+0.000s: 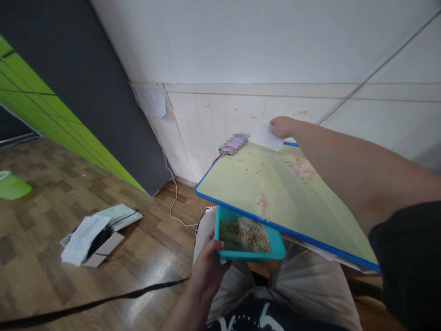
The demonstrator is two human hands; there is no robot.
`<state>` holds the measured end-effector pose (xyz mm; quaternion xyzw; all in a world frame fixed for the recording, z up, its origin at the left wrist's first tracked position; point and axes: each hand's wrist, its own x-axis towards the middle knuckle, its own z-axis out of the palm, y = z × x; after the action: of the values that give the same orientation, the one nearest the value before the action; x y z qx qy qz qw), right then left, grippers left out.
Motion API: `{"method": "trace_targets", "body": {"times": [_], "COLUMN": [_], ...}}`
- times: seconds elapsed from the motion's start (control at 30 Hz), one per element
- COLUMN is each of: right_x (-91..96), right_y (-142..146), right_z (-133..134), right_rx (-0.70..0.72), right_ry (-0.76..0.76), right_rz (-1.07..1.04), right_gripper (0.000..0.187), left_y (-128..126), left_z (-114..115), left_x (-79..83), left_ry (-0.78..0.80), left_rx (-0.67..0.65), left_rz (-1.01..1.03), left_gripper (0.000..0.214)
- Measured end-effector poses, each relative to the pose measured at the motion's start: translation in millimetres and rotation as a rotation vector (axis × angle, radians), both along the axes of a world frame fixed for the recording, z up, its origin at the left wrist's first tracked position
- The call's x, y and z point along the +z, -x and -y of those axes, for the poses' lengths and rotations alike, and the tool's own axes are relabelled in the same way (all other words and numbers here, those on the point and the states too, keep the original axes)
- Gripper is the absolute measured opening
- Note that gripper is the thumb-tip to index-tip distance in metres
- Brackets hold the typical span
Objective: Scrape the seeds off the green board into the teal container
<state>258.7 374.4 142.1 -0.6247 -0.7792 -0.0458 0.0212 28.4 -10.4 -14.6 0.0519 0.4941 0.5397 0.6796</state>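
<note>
White wall (pixel 262 43) behind, wood-patterned floor (pixel 148 262) to the left, and between wall and lap (pixel 310 280) a pale yellow desk (pixel 220 181) edged in blue. With the right hand (pixel 284 127), pinching a white sheet of paper (pixel 263 137) at the far side of the desk; with the left hand (pixel 208 263), grasping a turquoise plastic box (pixel 250 255) by its left end, low against the near edge of the desk and above the lap.

Main danger, as judged from here — a spill: gripped at one end only, so liable to tip if the hold slackens, or to catch on the blue edge if raised. Also possible: scattering the loose brownish crumbs (pixel 300 169) with the dark sleeve (pixel 406 257), or nudging the pixelated phone-like item (pixel 234 144) beside the paper off its corner.

As for the box: shallow, smooth, rounded at the corners; inside, round golden grains (pixel 257 239) mixed with whitish bits, thickest toward the middle and right, darker at left. Too small to identify further.
</note>
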Motion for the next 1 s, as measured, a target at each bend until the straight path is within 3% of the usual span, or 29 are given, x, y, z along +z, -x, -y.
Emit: {"method": "trace_targets", "body": {"times": [0.27,0.47,0.7,1.0], "right_x": [-24.5,-23.3,-20.9,-23.6], "right_y": [21.5,27.3,32.1,62.9], "right_z": [-19.7,-19.6,-4.5,19.1], "right_rx": [0.04,0.1,0.325,0.444], "right_ry": [0.017,0.063,0.12,0.032], "right_rz": [0.18,0.219,0.158,0.044], "right_gripper": [0.052,0.05,0.033,0.029], "left_y": [3.8,6.3,3.6,3.7], "left_z": [-4.4,-7.7,-9.4,-9.0], "left_x": [-6.5,-3.9,1.0,-2.3], "left_ry": [0.055,0.062,0.057,0.054], "left_rx": [0.111,0.122,0.122,0.137], "left_rz": [-0.021,-0.019,-0.001,-0.007], "left_gripper": [0.07,0.073,0.073,0.075]}}
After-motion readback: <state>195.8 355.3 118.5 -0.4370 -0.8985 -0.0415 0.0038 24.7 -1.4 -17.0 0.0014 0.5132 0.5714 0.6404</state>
